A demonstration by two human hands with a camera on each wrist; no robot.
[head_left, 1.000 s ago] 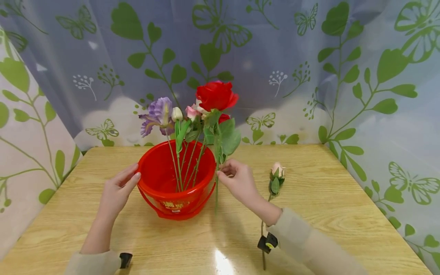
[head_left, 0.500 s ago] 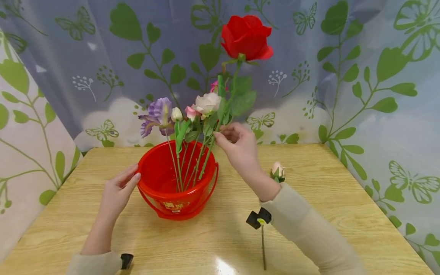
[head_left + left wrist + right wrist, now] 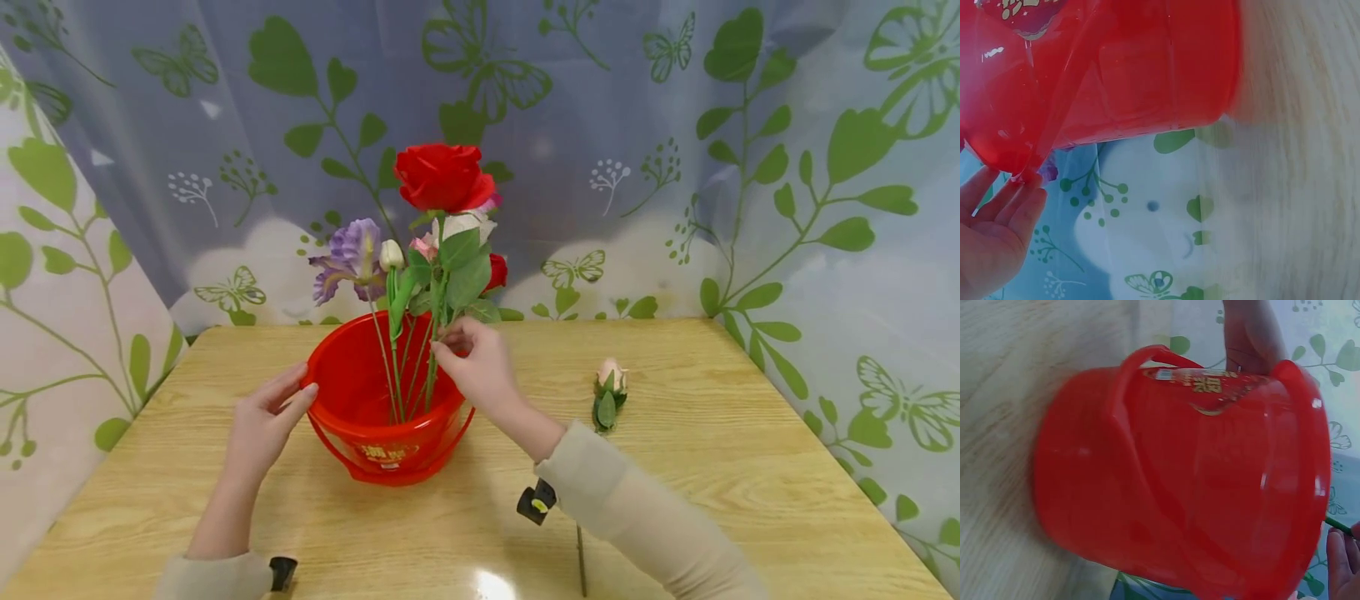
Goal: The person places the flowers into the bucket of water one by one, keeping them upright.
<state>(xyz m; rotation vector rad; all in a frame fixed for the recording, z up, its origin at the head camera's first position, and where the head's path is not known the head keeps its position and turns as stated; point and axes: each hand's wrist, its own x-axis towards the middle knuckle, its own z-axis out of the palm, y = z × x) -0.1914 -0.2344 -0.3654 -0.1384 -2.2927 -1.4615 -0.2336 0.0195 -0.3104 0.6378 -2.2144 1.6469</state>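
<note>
A red plastic bucket [image 3: 442, 450] stands on the table, its handle hanging down in front. My left hand [image 3: 258, 429] touches the left rim with nearly straight fingers; the left wrist view shows those fingers [image 3: 1022, 206] against the bucket near the handle joint. Over the right side of the opening, my right hand [image 3: 480, 367] pinches the green stem of a large red rose [image 3: 442, 179]. The stem's lower end is inside the bucket. Also in the bucket are a purple iris [image 3: 352, 254], a white tulip [image 3: 392, 255], a white flower [image 3: 465, 225] and a smaller red bloom [image 3: 497, 272].
A peach rose [image 3: 611, 379] lies on the wooden table [image 3: 712, 467] right of the bucket, its stem partly hidden under my right sleeve. A curtain [image 3: 570, 100] printed with leaves and butterflies closes off the back and sides.
My right hand has lifted the red rose from beside the bucket, raised it over the rim and lowered its stem inside. My left hand has stayed at the rim.
</note>
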